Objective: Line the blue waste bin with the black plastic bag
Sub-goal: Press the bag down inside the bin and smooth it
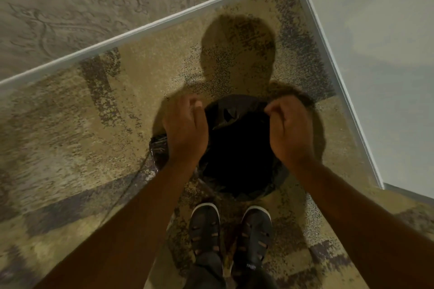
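Nearest to you are your two bare forearms, reaching down and forward from the lower corners of the view. Below them stand your two dark shoes [231,232], side by side on the carpet [70,124], toes toward the bag. A small pale mark shows on the right shoe, too small to read. No other writing or label can be made out.

Your left hand [185,131] is closed on the left edge of the black bag [237,148], fingers curled over the rim, back of the hand toward the camera. Your right hand [290,129] pinches the right edge of the bag near its far side, thumb and fingertips together on the plastic. The two hands hold the mouth of the bag apart, so that it gapes as one dark round opening between them.

One bag is in view. It sits on the carpet just ahead of your shoes, near the corner where two walls meet. The bin itself cannot be told apart from the bag; no blue surface shows. A crinkled, shiny strip of plastic [159,150] shows just left of your left wrist.

A pale skirting board [141,30] runs along both walls. Your shadow falls on the carpet beyond the bag.
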Tool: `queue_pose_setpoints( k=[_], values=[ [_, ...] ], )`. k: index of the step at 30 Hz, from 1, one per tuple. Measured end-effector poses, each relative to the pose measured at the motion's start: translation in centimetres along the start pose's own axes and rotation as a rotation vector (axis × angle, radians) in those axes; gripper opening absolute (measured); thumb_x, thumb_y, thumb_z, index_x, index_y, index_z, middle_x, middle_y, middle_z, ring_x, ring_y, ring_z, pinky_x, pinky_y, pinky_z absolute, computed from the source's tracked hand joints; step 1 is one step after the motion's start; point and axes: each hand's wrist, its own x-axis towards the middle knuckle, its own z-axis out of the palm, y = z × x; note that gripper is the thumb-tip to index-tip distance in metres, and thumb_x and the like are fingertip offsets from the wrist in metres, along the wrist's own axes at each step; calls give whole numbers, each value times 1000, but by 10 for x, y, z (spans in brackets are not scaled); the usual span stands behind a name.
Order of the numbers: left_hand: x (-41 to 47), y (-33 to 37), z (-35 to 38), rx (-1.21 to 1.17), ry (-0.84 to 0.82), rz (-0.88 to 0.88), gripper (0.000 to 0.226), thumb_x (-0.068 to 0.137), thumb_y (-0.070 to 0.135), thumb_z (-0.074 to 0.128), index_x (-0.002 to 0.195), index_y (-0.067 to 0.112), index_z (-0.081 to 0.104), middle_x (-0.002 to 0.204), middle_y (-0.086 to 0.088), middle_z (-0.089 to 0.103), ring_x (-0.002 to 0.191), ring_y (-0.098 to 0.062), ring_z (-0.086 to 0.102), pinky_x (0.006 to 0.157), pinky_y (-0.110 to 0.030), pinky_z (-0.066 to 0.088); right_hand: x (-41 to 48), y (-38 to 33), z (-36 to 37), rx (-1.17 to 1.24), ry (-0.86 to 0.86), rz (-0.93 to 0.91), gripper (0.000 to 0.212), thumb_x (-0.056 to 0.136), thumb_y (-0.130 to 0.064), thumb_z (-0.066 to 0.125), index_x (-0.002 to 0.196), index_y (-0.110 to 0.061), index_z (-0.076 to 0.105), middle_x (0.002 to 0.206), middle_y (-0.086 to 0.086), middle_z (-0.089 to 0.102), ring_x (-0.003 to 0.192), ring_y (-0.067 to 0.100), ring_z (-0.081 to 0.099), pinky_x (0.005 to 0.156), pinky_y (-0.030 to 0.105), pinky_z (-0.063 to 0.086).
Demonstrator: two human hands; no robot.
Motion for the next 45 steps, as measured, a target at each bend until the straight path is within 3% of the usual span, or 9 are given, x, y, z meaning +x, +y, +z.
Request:
queue_pose_setpoints(
  k=[4, 7, 10, 16, 19, 26, 29, 39, 45],
  values=[
    [-29, 12, 6, -84, -373, 140, 17, 101, 14, 51, 103, 14, 68, 88, 3, 65, 77, -3, 58, 70, -19, 48, -24, -10, 9, 13, -442, 89, 22, 96, -22, 43, 82, -20, 60, 72, 0, 61, 60, 21, 55, 54, 42, 46],
    [-43, 11, 28, -22, -709, -102, 28, 104, 15, 48, 127, 13, 65, 117, -9, 70, 102, -22, 65, 89, -35, 52, -16, -4, 30, -45, -726, 173, 25, 106, -22, 43, 106, -15, 67, 100, 9, 70, 87, 30, 65, 79, 49, 55],
    [-32, 1, 43, -9, -716, -314, 51, 107, 20, 45, 158, 17, 38, 156, -11, 49, 140, -33, 48, 118, -44, 39, 1, 8, 50, -94, -717, 200, 38, 106, -22, 44, 142, -14, 55, 133, 14, 64, 115, 34, 62, 100, 48, 51],
    [-17, -16, 55, -45, -660, -377, 61, 105, 25, 49, 162, 22, 28, 157, -7, 47, 107, -10, 56, 90, -29, 37, 18, 21, 62, -60, -636, 341, 47, 106, -21, 45, 153, -17, 43, 144, 12, 59, 122, 32, 60, 90, 31, 43],
    [-23, -18, 53, -96, -686, -424, 55, 103, 24, 51, 156, 22, 39, 151, -6, 52, 127, -25, 58, 93, -33, 39, 5, 11, 51, -48, -609, 313, 37, 108, -21, 43, 145, -17, 50, 125, 9, 67, 101, 29, 65, 83, 40, 53],
    [-33, 1, 47, 401, -1007, 118, 28, 101, 23, 50, 125, 12, 60, 127, -13, 63, 122, -35, 59, 105, -45, 47, -28, -3, 34, -772, -933, -161, 42, 98, -43, 47, 135, -25, 56, 133, 9, 58, 121, 34, 55, 103, 50, 40],
    [-46, 2, 56, 985, -1151, 556, 65, 102, 46, 42, 159, 14, 34, 165, -16, 32, 155, -39, 22, 126, -60, 8, -34, 11, 48, -948, -1163, -197, 69, 99, -63, 35, 160, -32, 31, 168, 10, 26, 151, 38, 26, 122, 59, 14],
    [-46, -26, 66, 1299, -1251, 480, 89, 98, 76, 18, 165, 21, -4, 173, -17, -11, 157, -41, -18, 122, -62, -19, -33, 53, 74, -1166, -1323, -146, 92, 93, -83, 12, 166, -30, -4, 176, 7, -1, 161, 35, -3, 123, 57, -15],
    [-50, -9, 66, 1208, -1225, 501, 79, 104, 58, 29, 166, 14, 6, 173, -19, 4, 159, -40, -4, 124, -62, -11, -31, 31, 63, -967, -1134, -311, 51, 101, -45, 40, 143, -18, 54, 146, 14, 54, 133, 37, 48, 113, 47, 31]
  ],
)
